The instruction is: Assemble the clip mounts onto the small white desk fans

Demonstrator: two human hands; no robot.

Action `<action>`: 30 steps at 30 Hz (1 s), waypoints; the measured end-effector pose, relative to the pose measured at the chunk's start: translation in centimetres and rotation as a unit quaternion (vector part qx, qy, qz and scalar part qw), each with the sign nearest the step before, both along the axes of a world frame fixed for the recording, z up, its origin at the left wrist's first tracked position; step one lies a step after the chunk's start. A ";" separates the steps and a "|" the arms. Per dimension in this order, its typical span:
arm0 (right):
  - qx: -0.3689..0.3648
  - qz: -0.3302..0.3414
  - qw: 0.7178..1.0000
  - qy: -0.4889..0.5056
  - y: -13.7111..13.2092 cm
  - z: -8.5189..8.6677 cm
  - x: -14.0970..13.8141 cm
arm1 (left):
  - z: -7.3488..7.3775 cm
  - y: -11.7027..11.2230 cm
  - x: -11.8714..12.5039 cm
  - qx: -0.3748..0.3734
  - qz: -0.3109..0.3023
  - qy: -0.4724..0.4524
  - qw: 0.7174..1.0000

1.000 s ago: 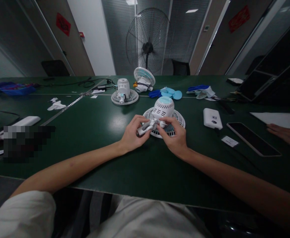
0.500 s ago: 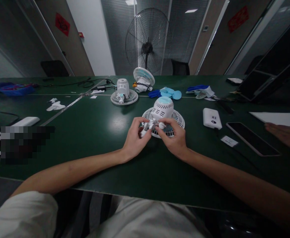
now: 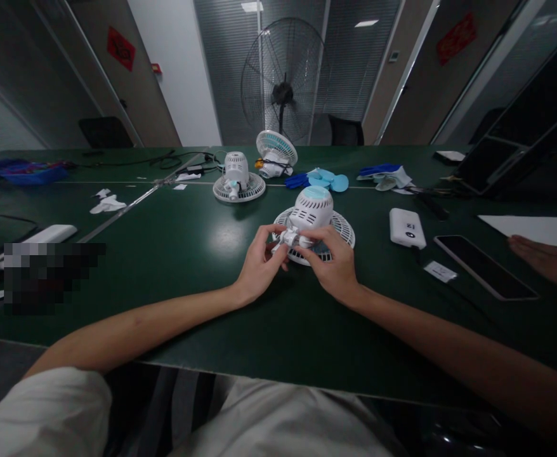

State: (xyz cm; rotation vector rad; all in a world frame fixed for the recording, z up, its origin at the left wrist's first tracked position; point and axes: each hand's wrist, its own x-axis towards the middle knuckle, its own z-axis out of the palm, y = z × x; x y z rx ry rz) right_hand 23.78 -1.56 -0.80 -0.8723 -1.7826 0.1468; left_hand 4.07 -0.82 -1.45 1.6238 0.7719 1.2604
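A small white fan [image 3: 313, 206] lies grille-down on the green table, its vented motor housing upward with a pale blue cap. At its near side is a white plastic clip [image 3: 288, 237], small and partly covered by fingers. My left hand [image 3: 259, 260] pinches the clip's left end between thumb and fingers. From the right, my right hand [image 3: 333, 260] closes thumb and fingertips on the clip's other end, close against the housing. Exactly how the clip joins the fan is hidden by my fingers.
Behind stand two more small fans, one grille-down [image 3: 237, 178] and one tilted [image 3: 276, 154]. Light blue fan blades [image 3: 328, 179] and gloves [image 3: 386, 176] lie farther back. To the right are a white power bank [image 3: 406, 228], a phone [image 3: 485, 266] and another person's hand [image 3: 547, 260].
My left fingers have shifted slightly and the clip has turned between my hands. The right fingertips have moved a little closer to it. The fan has stayed in place.
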 end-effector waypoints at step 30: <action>0.012 -0.035 0.999 -0.024 0.2 -0.1 0.1 | 0.0 0.0 -0.6 0.126 0.055 0.132 0.982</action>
